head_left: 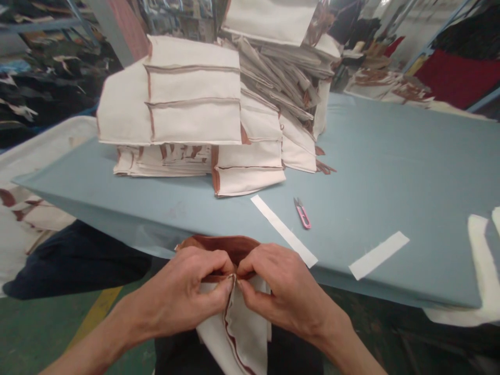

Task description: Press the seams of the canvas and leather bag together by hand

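A cream fabric piece [253,317] with brown edging and a brown inner side hangs over my lap at the table's front edge. My left hand [199,286] pinches it at the top of its seam between thumb and forefinger. Close against it, my right hand [273,286] pinches the same seam from the other side, the fingertips of both hands nearly meeting. The brown-edged seam runs down from the fingers. Beyond my right hand, pink thread snips [302,213] and a white strip [284,230] lie on the table.
Stacks of cream sewn pieces [195,86] with brown edging stand at the back of the blue-covered table [390,172], with grey folded pieces [273,73] behind. Another white strip [378,255] lies to the right. A dark blue cloth [78,263] hangs at the lower left.
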Demonstrator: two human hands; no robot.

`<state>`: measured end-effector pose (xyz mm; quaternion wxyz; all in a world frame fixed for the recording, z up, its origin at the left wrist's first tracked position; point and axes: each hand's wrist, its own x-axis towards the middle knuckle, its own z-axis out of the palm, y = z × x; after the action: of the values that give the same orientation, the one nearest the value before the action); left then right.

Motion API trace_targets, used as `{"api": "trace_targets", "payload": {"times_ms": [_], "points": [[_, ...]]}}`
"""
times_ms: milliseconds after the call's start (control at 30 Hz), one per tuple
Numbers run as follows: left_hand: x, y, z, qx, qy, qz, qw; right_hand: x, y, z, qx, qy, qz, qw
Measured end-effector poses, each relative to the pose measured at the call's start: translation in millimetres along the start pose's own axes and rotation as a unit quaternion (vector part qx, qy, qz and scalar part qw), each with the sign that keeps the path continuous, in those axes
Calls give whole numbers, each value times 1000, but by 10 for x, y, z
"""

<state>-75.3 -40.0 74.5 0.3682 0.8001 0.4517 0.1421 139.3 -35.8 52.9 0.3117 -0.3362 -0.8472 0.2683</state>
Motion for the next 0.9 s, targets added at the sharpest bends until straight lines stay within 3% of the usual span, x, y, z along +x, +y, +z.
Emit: {"api": "trace_targets", "payload": {"times_ms": [133, 233, 333, 433, 500, 700, 900], "points": [[-19, 36, 28, 74, 1, 2, 997, -5, -39, 57, -51, 27, -11, 998], [-42, 69, 63, 72, -2, -19, 997, -25, -56, 110, -53, 51, -2, 997], [-63, 81, 96, 13, 9, -38, 999, -38, -56, 136, 34, 60, 64, 996], [-90, 53, 101, -33, -2, -63, 997, -26, -55, 131, 144, 25, 141, 979], [-111, 15, 85, -37, -20, -70, 997, -8, -62, 115, 158, 9, 155, 975], [-120, -79, 10, -21, -19, -27, 999, 45, -100, 65, 60, -10, 96, 994], [-48, -10, -59, 35, -20, 6, 999, 64, -110, 57, -30, -32, 63, 997]]}}
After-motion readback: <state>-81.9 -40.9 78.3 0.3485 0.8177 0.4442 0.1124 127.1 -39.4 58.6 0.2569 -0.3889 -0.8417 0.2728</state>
